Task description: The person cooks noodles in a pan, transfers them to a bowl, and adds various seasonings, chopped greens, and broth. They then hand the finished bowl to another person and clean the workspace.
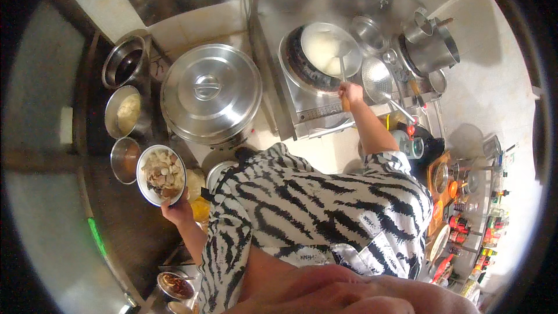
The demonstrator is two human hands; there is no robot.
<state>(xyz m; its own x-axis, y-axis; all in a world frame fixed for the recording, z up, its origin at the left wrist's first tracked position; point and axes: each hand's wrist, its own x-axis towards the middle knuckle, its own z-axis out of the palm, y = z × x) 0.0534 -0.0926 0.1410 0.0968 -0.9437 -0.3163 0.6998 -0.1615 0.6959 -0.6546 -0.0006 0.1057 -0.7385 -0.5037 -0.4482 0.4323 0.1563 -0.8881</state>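
Observation:
My left hand (176, 209) grips the rim of a white bowl (144, 183) with a dark edge. Pale and brown pieces of food (165, 172) fill the bowl, which is held out to the left beside a row of metal bowls. My right hand (351, 92) is closed around the wooden handle of a ladle (342, 66). The ladle's head dips into a wok (352, 43) of whitish liquid (321, 46) on the round stove burner (290, 63). What the ladle's head holds cannot be made out.
Left of the stove stands a large lidded steel pot (207, 115). Metal bowls (124, 63) line the dark counter at left. A perforated strainer (375, 79), a steel pot (432, 50) and utensils crowd the stove's right side. Shelves at right hold several jars (457, 222).

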